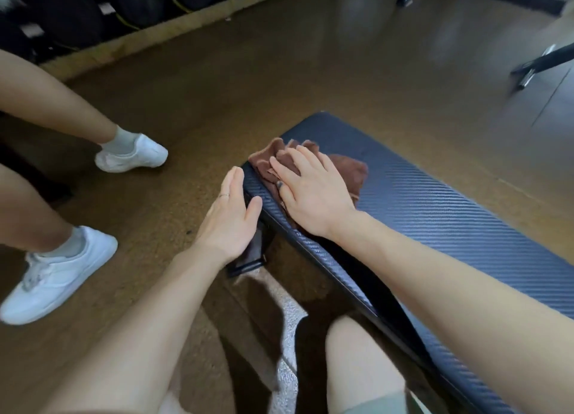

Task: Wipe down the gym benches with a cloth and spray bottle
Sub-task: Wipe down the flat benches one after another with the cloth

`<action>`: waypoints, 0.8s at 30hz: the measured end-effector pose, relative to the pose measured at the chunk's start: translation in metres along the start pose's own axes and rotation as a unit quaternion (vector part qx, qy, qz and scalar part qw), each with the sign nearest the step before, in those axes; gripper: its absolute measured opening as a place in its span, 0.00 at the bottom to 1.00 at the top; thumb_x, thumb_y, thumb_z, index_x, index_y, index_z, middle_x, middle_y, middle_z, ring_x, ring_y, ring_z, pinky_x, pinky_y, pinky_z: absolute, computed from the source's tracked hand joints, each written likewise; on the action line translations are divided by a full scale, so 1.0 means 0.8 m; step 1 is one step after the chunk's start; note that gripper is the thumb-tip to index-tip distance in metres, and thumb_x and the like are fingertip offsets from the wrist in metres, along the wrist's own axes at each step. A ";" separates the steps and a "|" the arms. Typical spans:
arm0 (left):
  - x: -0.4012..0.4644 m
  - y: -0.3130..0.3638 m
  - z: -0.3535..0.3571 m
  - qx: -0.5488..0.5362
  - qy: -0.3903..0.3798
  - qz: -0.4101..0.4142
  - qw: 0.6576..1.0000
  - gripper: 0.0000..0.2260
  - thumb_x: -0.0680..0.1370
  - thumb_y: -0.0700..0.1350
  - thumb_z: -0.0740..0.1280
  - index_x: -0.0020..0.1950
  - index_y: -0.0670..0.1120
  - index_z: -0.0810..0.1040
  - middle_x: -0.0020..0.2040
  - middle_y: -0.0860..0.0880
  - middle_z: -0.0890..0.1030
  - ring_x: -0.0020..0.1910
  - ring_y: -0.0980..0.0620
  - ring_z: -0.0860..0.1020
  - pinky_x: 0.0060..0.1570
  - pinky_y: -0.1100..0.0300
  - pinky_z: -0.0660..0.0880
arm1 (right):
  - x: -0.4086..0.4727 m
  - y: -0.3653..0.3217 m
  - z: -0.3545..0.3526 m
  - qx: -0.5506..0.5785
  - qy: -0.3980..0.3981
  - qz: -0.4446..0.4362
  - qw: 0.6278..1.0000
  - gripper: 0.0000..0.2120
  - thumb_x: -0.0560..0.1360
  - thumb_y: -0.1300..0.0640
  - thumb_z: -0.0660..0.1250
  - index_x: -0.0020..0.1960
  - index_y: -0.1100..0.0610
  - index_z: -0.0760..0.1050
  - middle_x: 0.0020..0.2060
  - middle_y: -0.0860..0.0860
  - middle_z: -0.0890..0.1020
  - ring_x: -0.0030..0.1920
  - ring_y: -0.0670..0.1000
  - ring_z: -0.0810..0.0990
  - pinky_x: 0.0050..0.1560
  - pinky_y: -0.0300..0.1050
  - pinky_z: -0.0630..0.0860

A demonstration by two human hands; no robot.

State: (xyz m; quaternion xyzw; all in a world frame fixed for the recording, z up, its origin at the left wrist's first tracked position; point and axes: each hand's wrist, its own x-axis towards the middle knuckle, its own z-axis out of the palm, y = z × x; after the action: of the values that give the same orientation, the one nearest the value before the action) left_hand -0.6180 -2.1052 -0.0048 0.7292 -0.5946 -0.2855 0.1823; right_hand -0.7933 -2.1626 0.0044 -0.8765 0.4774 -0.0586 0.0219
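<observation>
Brown cloth [313,171] under right hand [313,196]

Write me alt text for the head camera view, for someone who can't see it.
A person's right hand presses a brown cloth flat on the end of a dark blue padded gym bench, while the open left hand rests against the bench's edge. Another person's legs in white sneakers stand on the brown floor at left.

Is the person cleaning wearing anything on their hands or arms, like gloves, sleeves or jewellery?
No gloves and no sleeves in view: both forearms are bare. The left hand wears a thin silver-coloured ring. The right hand has a dark band or mark on one finger; which it is, I cannot tell.
</observation>
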 end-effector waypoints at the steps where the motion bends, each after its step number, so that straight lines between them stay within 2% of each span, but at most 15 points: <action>1: -0.001 0.001 0.000 -0.017 -0.003 -0.007 1.000 0.30 0.87 0.53 0.55 0.85 0.52 0.44 0.85 0.56 0.44 0.83 0.50 0.54 0.80 0.49 0.56 | -0.028 -0.003 -0.003 0.004 0.001 -0.019 1.000 0.26 0.83 0.47 0.50 0.78 0.51 0.67 0.77 0.55 0.68 0.79 0.58 0.61 0.78 0.58 0.57; 4: 0.000 0.001 0.002 -0.055 -0.006 -0.021 0.998 0.30 0.86 0.53 0.57 0.85 0.56 0.45 0.84 0.59 0.44 0.83 0.52 0.52 0.80 0.47 0.55 | -0.123 -0.006 -0.016 0.003 -0.027 -0.061 0.998 0.25 0.84 0.47 0.53 0.79 0.50 0.66 0.79 0.54 0.64 0.80 0.57 0.58 0.79 0.59 0.55; 6: 0.000 0.000 0.003 -0.075 0.000 -0.027 0.997 0.30 0.86 0.53 0.58 0.85 0.56 0.46 0.84 0.59 0.45 0.83 0.53 0.52 0.80 0.46 0.55 | -0.150 -0.002 -0.020 -0.015 -0.035 -0.081 0.996 0.25 0.83 0.48 0.54 0.79 0.49 0.66 0.79 0.55 0.64 0.80 0.58 0.57 0.80 0.60 0.54; 11: 0.001 -0.005 0.002 -0.099 0.008 -0.019 0.995 0.29 0.86 0.52 0.58 0.84 0.57 0.49 0.85 0.58 0.49 0.83 0.54 0.53 0.80 0.46 0.55 | -0.098 -0.022 -0.012 -0.052 -0.032 -0.080 0.995 0.26 0.82 0.48 0.54 0.79 0.52 0.65 0.76 0.58 0.67 0.79 0.61 0.60 0.80 0.60 0.54; 15: -0.002 -0.022 0.007 -0.180 0.015 -0.056 0.982 0.27 0.87 0.48 0.57 0.84 0.59 0.49 0.84 0.56 0.56 0.82 0.52 0.57 0.80 0.45 0.56 | -0.078 -0.033 -0.006 -0.059 -0.024 -0.058 0.996 0.26 0.83 0.48 0.53 0.80 0.53 0.63 0.77 0.59 0.65 0.79 0.61 0.59 0.78 0.62 0.55; 19: -0.018 -0.030 0.040 -0.214 -0.009 -0.071 0.974 0.35 0.83 0.44 0.65 0.84 0.59 0.48 0.84 0.52 0.58 0.82 0.50 0.57 0.79 0.41 0.58 | -0.145 -0.018 -0.015 -0.055 -0.027 -0.078 0.995 0.27 0.80 0.54 0.59 0.80 0.55 0.64 0.78 0.61 0.63 0.80 0.63 0.58 0.78 0.63 0.56; 21: -0.014 -0.033 0.046 -0.185 -0.010 -0.054 0.981 0.41 0.80 0.47 0.70 0.84 0.57 0.47 0.84 0.51 0.56 0.82 0.50 0.56 0.80 0.41 0.57 | -0.174 -0.008 -0.016 -0.055 -0.027 -0.087 0.994 0.28 0.79 0.56 0.60 0.79 0.55 0.65 0.78 0.62 0.64 0.79 0.64 0.59 0.78 0.63 0.57; 24: -0.008 -0.038 0.048 -0.148 0.012 -0.037 0.988 0.45 0.76 0.54 0.75 0.84 0.57 0.49 0.84 0.52 0.56 0.81 0.50 0.59 0.79 0.41 0.61 | -0.153 -0.008 -0.018 -0.044 -0.022 -0.087 0.995 0.27 0.80 0.54 0.57 0.78 0.55 0.66 0.76 0.62 0.66 0.78 0.64 0.61 0.78 0.62 0.58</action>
State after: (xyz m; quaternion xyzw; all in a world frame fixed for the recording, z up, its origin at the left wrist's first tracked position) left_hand -0.6201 -2.0891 -0.0515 0.7185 -0.5165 -0.3686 0.2848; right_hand -0.8555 -2.0563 0.0089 -0.9158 0.4009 -0.0196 -0.0114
